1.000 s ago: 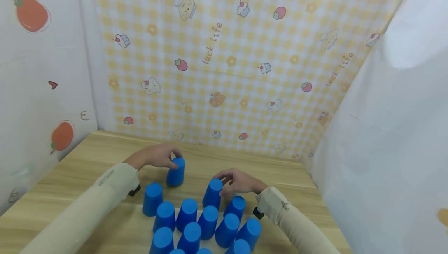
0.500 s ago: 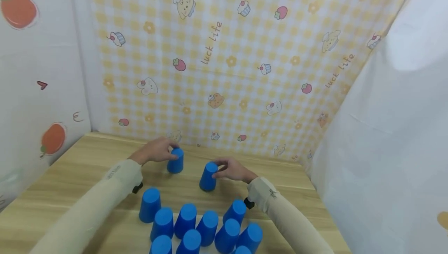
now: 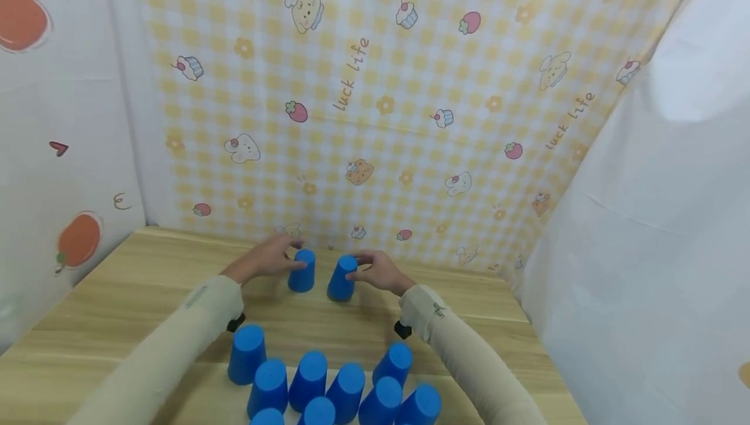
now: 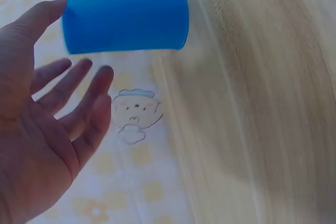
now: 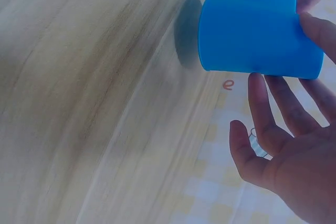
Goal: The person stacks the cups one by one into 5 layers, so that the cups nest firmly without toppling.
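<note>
1 yellow-checked cloth [image 3: 381, 67] hangs at the back, with 2 white sheets at the sides: the left sheet [image 3: 70, 106] and the right sheet [image 3: 650, 184]. Below them is 1 wooden bench [image 3: 176, 252]. 2 pale sleeves [image 3: 164, 340] reach over it, 1 per arm.

There are 2 hands. The left hand [image 3: 266, 260] has its fingers loosely spread, away from the wall of the left cup [image 3: 301, 272]; only its thumb meets that cup, near the narrow end. The right hand [image 3: 382, 273] pinches the right cup [image 3: 342, 280] between thumb and fingertips, its little finger free.

These 2 blue cups are near each other toward the back of the bench, narrow ends up. Nearer the person, at least 9 more upside-down cups [image 3: 308, 383] cluster together, some cut off by the lower edge, so at least 11 altogether.

The cups look like light, fairly stiff plastic, unlikely to break but smooth enough to slip or tip. The best hold is probably thumb against fingers on opposite sides, just below the narrow end, without squeezing hard.
</note>
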Tool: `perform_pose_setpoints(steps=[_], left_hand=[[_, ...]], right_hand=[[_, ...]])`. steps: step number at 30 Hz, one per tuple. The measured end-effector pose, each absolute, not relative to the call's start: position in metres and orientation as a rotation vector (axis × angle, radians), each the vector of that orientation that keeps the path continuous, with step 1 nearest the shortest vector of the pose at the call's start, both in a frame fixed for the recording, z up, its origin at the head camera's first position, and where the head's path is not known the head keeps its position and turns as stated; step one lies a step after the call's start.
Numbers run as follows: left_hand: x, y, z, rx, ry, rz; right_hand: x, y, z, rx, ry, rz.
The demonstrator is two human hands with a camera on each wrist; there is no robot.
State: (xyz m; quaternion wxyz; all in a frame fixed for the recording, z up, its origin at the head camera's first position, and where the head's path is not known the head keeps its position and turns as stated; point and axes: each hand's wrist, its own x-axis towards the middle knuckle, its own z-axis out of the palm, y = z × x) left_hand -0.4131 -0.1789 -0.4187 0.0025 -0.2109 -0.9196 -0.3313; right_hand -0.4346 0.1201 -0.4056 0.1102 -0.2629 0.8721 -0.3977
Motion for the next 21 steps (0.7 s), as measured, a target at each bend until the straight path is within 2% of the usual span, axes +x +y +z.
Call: perform_pose_setpoints(steps=[8, 14, 21], left_hand=[[-0.375, -0.213, -0.402, -0.683, -2.83, -1.063], [-0.34, -0.224, -0.41, -0.723, -2.9, -1.133], [-0.319, -0.227, -0.417, -0.716, -2.928, -1.138]], right_hand=[[-0.444, 0.109, -0.416, -0.742, 2.561, -1.196], [-0.446, 0.105, -0.433, -0.705, 2.567, -1.201], [-0.451, 0.098, -0.429, -0.761, 2.587, -1.178]])
